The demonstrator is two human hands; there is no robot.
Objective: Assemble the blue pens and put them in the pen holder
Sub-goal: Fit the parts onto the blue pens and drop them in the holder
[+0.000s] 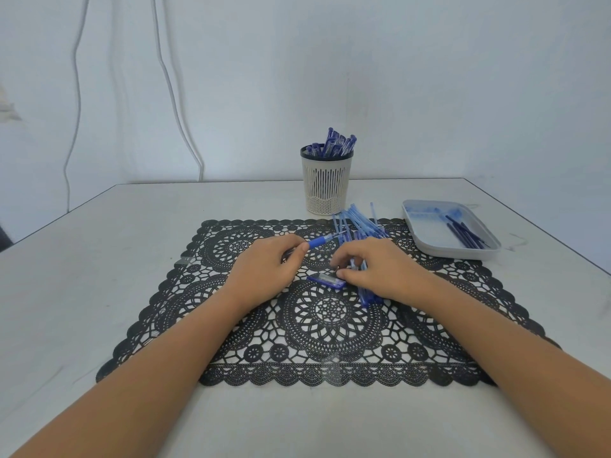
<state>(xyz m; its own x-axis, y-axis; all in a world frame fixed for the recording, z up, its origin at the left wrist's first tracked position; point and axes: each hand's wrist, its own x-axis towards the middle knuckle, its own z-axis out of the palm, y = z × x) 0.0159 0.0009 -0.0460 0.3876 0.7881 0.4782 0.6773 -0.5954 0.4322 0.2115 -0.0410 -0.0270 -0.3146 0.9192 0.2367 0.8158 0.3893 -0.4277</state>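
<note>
**Head view, near to far.** Two bare forearms enter from the lower edge over a black lace mat (330, 328) on a pale table (99, 259).

The hands lie close together but apart. Between them, just nearer than the right thumb, a dark blue pen cap (325, 280) lies flat on the mat.

The left hand (264, 269) curls around a blue pen (317, 242). Its ribbed blue grip and clear front section project from the fingers, pointing away and to the right; the rear of the barrel is hidden in the fist.

The right hand (380, 269) curls over loose pale-blue barrels (362, 226), its thumb tip at the cap's end. Whether it grips anything cannot be told. The barrels run under the hand and fan out beyond it.

Right of and beyond the right hand, a grey tray (429, 247) holds dark refills (466, 234).

Beyond the hands stands the slotted white pen holder (325, 185), filled with capped blue pens (334, 145) too crowded to count.
</note>
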